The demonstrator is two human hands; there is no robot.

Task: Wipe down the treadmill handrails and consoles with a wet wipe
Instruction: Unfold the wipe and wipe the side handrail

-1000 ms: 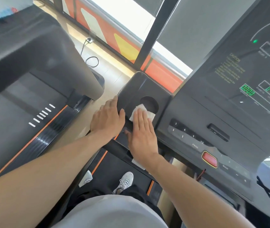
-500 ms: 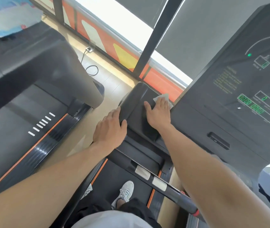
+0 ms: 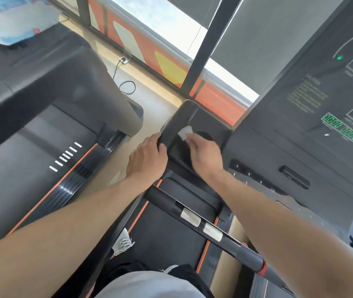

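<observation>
Item: wet wipe (image 3: 184, 132). White, crumpled, small. It is lying on the dark side tray (image 3: 184, 117) of the treadmill console, just left of the round cup recess (image 3: 203, 135) and close inside the tray's left rim. Only its far end is showing; the rest is sitting under the fingertips.

Holder: right hand (image 3: 203, 153). It is pressing the wipe flat to the tray with fingers extended and nearly straight, not curling round it. The image is slightly blurred here, so whether the thumb is pinching an edge cannot be told.

Bearing: the wipe is lying ahead of the right hand, at its fingertips, toward the window. The tray's long axis is running from the person outward along the same line, so strokes are likely to be travelling out and back along it. The right hand is the nearer one and the only one touching the wipe.

Support: left hand (image 3: 147, 158). It is gripping the tray's left near corner, fingers wrapping over the rim, just beside the right hand but not touching the wipe.

Adjacent: display panel (image 3: 321, 108) with green digits, standing right of the tray, apparently unwiped as yet. Number keys (image 3: 248, 174) are lying beside the right wrist. The front handrail (image 3: 192, 218) with its metal sensor plates is crossing below both forearms.
</observation>
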